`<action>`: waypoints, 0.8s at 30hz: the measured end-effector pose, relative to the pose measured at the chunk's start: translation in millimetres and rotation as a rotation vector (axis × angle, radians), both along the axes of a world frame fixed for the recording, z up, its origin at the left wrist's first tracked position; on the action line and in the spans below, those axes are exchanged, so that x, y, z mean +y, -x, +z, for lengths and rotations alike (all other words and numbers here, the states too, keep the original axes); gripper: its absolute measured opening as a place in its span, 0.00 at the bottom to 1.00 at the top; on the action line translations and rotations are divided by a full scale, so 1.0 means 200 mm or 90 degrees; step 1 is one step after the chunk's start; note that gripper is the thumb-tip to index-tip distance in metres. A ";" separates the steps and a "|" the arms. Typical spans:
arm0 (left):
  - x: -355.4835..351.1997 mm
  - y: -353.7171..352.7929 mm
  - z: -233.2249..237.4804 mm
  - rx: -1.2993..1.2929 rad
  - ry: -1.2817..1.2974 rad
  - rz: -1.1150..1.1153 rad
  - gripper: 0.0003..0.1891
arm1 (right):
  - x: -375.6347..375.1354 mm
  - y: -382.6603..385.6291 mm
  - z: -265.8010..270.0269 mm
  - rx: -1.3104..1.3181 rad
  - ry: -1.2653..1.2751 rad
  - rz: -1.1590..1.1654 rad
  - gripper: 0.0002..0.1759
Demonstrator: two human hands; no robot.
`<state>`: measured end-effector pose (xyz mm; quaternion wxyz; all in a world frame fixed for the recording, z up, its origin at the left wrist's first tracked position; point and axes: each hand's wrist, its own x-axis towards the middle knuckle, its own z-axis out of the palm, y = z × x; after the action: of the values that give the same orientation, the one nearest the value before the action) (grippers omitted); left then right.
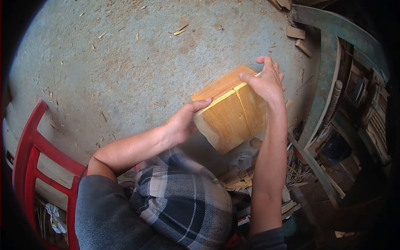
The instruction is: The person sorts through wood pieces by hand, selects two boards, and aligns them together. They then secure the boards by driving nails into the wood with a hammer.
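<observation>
A boxy wooden piece [224,123] is held up over my lap, tilted up toward the right. Its broad yellowish face has a dark seam running across it, and an orange-brown strip lies along the upper side. My left hand [183,121] grips its left corner, thumb on top and the other fingers hidden behind. At the upper right corner my right hand [267,83] is closed on the piece, with the thumb along its top edge and the index finger raised off it.
A red plastic chair [31,154] stands at left. Wood shavings lie scattered over the concrete floor [137,62]. To the right are a worn green wooden frame [327,79], small wood blocks [295,32] and piled scraps. My plaid-covered lap [183,200] is below the piece.
</observation>
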<state>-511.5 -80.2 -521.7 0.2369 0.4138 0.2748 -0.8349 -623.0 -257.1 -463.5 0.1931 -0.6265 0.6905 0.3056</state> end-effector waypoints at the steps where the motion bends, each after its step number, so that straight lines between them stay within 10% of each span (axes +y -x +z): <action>1: 0.00 -0.01 0.01 0.010 0.010 0.014 0.27 | -0.01 0.01 -0.01 0.003 -0.001 -0.012 0.38; 12: 0.14 -0.10 -0.05 -0.013 0.014 0.008 0.15 | -0.06 0.26 -0.05 -0.220 0.237 -0.091 0.30; 15: 0.20 -0.11 -0.09 -0.252 0.062 -0.017 0.13 | 0.01 0.33 -0.02 -0.305 0.333 -0.130 0.25; 24: -0.20 -0.04 -0.03 -0.460 0.620 -0.073 0.13 | 0.48 0.64 0.05 -0.388 0.481 -0.285 0.15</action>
<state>-503.7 -120.6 -528.0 0.4315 0.5294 -0.2592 -0.6829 -751.3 -161.8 -453.2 0.2060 -0.5503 0.7817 -0.2088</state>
